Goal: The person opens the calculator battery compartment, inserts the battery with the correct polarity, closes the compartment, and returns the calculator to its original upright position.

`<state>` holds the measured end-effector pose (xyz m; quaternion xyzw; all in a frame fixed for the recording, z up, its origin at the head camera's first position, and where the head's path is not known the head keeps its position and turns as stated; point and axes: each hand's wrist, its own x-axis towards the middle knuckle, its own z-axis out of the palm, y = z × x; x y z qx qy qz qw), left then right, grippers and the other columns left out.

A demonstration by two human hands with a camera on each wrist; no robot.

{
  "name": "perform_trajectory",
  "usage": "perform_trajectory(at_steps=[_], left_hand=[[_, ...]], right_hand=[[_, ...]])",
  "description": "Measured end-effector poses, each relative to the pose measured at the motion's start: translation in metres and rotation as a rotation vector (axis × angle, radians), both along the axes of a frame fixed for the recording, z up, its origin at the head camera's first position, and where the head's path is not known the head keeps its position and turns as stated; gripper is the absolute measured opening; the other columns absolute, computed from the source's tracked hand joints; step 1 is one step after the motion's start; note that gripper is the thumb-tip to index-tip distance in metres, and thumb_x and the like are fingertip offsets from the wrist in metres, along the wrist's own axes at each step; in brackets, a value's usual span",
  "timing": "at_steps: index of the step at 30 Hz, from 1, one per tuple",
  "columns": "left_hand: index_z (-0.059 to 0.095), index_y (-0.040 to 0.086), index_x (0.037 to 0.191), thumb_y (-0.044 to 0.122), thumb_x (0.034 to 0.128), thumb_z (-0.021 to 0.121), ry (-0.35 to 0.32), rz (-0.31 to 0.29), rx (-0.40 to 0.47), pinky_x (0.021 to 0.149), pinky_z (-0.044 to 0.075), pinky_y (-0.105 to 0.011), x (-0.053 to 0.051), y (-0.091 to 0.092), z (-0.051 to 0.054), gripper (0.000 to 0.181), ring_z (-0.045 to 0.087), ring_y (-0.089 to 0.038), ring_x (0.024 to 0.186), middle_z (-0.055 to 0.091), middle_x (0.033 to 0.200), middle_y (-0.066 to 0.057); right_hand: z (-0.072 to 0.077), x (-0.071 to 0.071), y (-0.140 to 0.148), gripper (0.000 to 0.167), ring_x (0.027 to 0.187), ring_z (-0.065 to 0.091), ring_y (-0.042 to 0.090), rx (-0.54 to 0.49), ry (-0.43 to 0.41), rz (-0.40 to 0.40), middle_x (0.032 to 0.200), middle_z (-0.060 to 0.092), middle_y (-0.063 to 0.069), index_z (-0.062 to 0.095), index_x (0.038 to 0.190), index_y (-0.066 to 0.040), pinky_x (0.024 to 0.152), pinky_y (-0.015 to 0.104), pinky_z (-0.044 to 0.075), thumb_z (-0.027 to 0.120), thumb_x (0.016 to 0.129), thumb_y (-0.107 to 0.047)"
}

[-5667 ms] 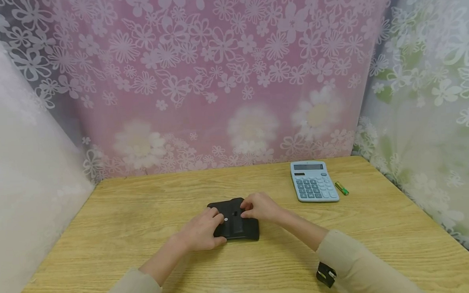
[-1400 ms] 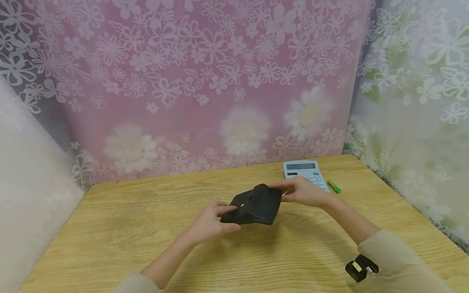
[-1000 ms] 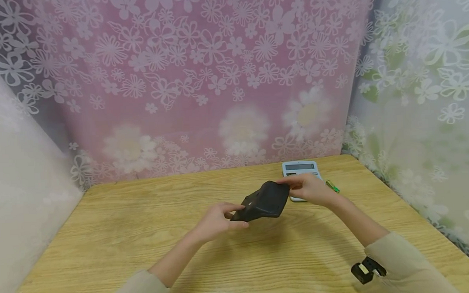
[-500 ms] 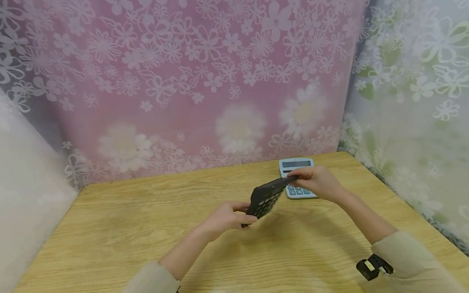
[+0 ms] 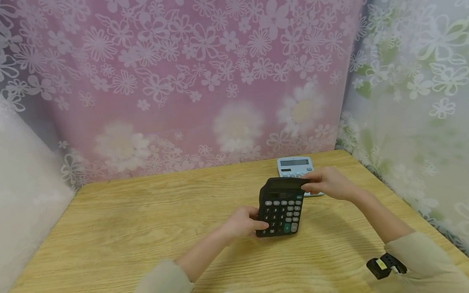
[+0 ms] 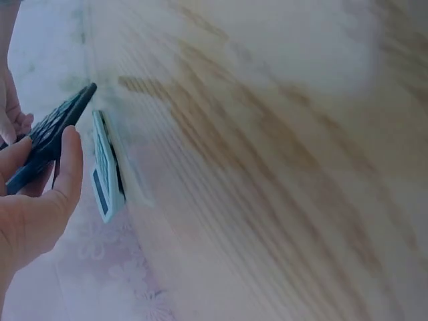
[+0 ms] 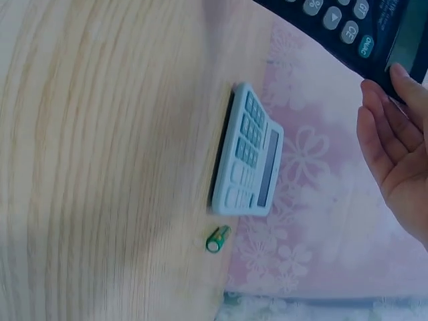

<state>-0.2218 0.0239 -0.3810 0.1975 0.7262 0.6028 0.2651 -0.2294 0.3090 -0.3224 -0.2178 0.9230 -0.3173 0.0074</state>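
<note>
A black calculator [image 5: 280, 210] is held up over the table, tilted, its keys and screen facing me. My left hand [image 5: 243, 222] grips its lower left edge, the thumb across the front near the bottom keys. At the upper right corner my right hand [image 5: 328, 184] pinches it between thumb and fingers. The right wrist view shows that pinch at the corner of the black calculator [image 7: 354, 33] beside its screen. In the left wrist view, the left hand [image 6: 40, 207] has thumb and fingers on either side of the black calculator [image 6: 50, 137].
Behind the black calculator a light blue calculator [image 5: 294, 167] lies on the wooden table [image 5: 162, 211], partly covered. A green battery [image 7: 218, 239] lies beside it in the right wrist view. Floral curtains [image 5: 196, 78] stand along the back and sides.
The black calculator was lying back side up on the table. Both hands have lifted it and turned it over, so its keys now face me. It has also moved right.
</note>
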Motion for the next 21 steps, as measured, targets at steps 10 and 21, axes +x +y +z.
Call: perform_trajectory(at_steps=[10, 21], left_hand=[[0.062, -0.008, 0.103, -0.001, 0.0820, 0.066, 0.070, 0.070, -0.042, 0.061, 0.054, -0.039, 0.013, 0.030, 0.005, 0.023, 0.066, -0.024, 0.071, 0.066, 0.083, -0.011], [0.064, -0.010, 0.092, -0.006, 0.0824, 0.062, 0.019, 0.085, -0.075, 0.055, 0.054, -0.031, 0.025, 0.064, -0.006, 0.011, 0.065, -0.024, 0.060, 0.065, 0.070, -0.014]], right_hand=[[0.002, 0.003, 0.023, 0.021, 0.059, 0.055, 0.020, -0.041, -0.071, -0.026, 0.070, 0.056, 0.005, 0.061, 0.087, -0.004, 0.055, 0.031, 0.049, 0.053, 0.095, -0.022], [-0.012, 0.003, 0.045, 0.028, 0.049, 0.051, 0.018, -0.021, -0.178, -0.052, 0.067, 0.053, 0.012, 0.059, 0.080, -0.002, 0.051, 0.036, 0.050, 0.053, 0.095, -0.025]])
